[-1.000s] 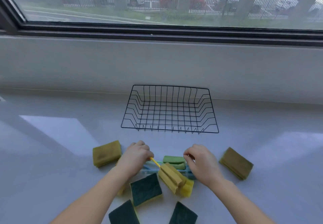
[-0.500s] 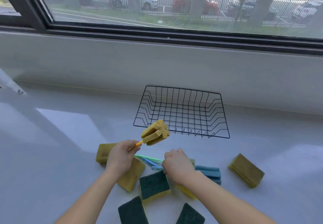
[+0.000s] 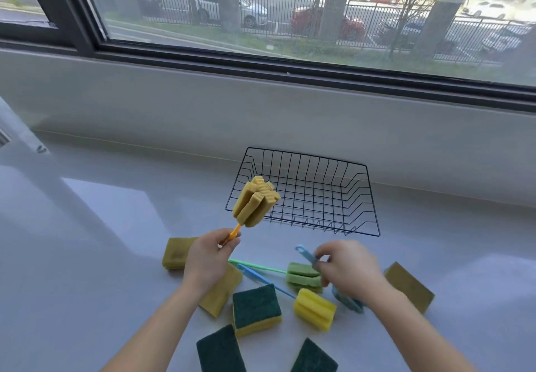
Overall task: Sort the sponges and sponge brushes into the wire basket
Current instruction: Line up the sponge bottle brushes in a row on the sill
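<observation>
Grey glossy desk (image 3: 87, 255) under a wide window (image 3: 290, 9), empty wire basket (image 3: 304, 192) centre frame, left hand (image 3: 207, 257) pinching a yellow sponge brush (image 3: 255, 202), right hand (image 3: 348, 268) pinching a blue brush handle (image 3: 306, 254), sponges (image 3: 256, 309) scattered lower centre.

The wire basket (image 3: 304, 194) sits at the back of the counter (image 3: 87, 241), just before the wall under the window (image 3: 290, 9). In front of it the left hand (image 3: 207, 258) holds one sponge brush (image 3: 255, 202) up against the basket's near-left corner. To its right, the right hand (image 3: 348, 267) grips another brush handle (image 3: 307, 254). Flat sponges (image 3: 255, 308) lie scattered around and before both hands, two more brushes (image 3: 304, 274) between them.
</observation>
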Demonstrator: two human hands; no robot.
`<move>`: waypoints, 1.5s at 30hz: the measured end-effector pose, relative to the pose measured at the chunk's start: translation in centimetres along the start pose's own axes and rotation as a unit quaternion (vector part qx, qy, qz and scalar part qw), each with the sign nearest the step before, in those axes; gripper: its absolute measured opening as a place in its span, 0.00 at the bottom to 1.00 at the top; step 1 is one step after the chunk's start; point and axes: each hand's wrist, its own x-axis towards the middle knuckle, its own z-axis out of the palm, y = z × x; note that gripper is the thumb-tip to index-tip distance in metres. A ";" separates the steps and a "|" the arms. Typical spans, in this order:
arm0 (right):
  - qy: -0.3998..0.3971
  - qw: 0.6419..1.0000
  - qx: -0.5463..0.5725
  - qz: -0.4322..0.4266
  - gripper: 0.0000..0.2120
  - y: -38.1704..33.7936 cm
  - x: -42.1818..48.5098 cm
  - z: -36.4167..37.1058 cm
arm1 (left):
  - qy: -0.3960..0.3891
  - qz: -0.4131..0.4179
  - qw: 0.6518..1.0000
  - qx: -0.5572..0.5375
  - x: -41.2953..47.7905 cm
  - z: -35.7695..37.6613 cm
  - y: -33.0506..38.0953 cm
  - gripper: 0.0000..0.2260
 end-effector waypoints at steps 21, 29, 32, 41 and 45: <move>0.038 0.871 0.490 0.010 0.05 -0.9 -7.4 -2.9 | 0.038 -0.053 0.995 -0.072 -4.6 -3.0 -0.6 0.03; -0.020 0.853 0.519 -0.046 0.14 -7.2 -4.7 -0.1 | 0.095 -0.147 0.967 -0.185 -6.9 -7.2 -3.7 0.05; -0.055 0.857 0.509 -0.054 0.12 -9.8 -3.2 1.7 | 0.114 -0.161 0.963 -0.186 -8.1 -9.4 -5.7 0.10; -0.201 0.925 0.310 -0.088 0.08 -20.0 -0.1 13.5 | 0.208 -0.273 0.928 -0.144 -12.0 -13.4 -12.6 0.07; -0.201 0.941 0.257 -0.087 0.06 -23.2 1.3 16.9 | 0.218 -0.307 0.923 -0.079 -12.4 -14.3 -14.7 0.05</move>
